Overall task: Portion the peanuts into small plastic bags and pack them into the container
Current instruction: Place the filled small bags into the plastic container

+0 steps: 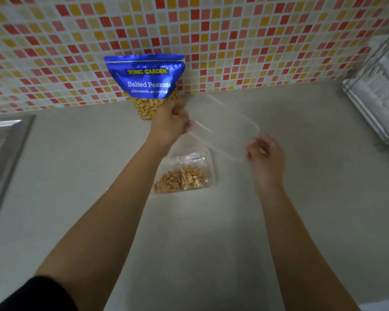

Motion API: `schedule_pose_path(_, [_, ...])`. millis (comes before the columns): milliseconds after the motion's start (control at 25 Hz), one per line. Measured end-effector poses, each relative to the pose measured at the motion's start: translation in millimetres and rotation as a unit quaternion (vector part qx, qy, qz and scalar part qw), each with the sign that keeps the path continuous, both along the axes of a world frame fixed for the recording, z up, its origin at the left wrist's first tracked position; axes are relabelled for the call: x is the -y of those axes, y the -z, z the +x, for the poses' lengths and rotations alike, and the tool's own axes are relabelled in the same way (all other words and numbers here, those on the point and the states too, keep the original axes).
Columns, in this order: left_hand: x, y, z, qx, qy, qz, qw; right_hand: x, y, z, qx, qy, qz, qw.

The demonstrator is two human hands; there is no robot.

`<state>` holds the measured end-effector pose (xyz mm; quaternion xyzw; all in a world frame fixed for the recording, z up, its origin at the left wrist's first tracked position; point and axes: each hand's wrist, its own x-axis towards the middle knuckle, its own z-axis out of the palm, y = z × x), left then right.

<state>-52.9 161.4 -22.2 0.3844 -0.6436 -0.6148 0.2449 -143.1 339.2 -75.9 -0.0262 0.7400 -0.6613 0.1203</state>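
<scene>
A clear, thin rectangular plastic lid, blurred and nearly see-through, is held above the pale beige countertop by both hands, which are kept well apart at its opposite ends. The left hand is pinched on the lid's near-left edge, and the right hand is closed on its right corner. Below and between the hands, a clear plastic container is seen on the countertop with small transparent bags of peanuts packed inside it. A blue foil pouch of salted peanuts is stood upright against the red, orange and cream mosaic tile wall, just behind the left hand
</scene>
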Motion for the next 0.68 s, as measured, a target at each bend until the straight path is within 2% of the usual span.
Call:
schedule_pose_path(80, [7.8, 5.7, 41.1, 0.081, -0.049, -0.057, 0.994, 16.5, -12.7, 6.8, -0.039, -0.074, 0.034, 0.996])
schedule_pose_path(160, [8.0, 11.5, 76.7, 0.147, -0.063, -0.094, 0.983, 26.8, -18.3, 15.3, -0.039, -0.146, 0.051, 0.987])
schedule_pose_path(280, [-2.9, 20.9, 111.5, 0.215, -0.068, -0.163, 0.960, 28.6, -14.4, 29.3, -0.053, -0.199, 0.094, 0.974])
schedule_pose_path(560, [-24.9, 48.3, 133.3, 0.287, -0.110, -0.164, 0.937, 26.8, 8.7, 55.8, -0.169, -0.258, 0.224, 0.925])
schedule_pose_path(680, [-30.7, 53.3, 132.4, 0.301, -0.101, -0.137, 0.938, 25.7, 20.5, 50.1, -0.174, -0.242, 0.256, 0.920])
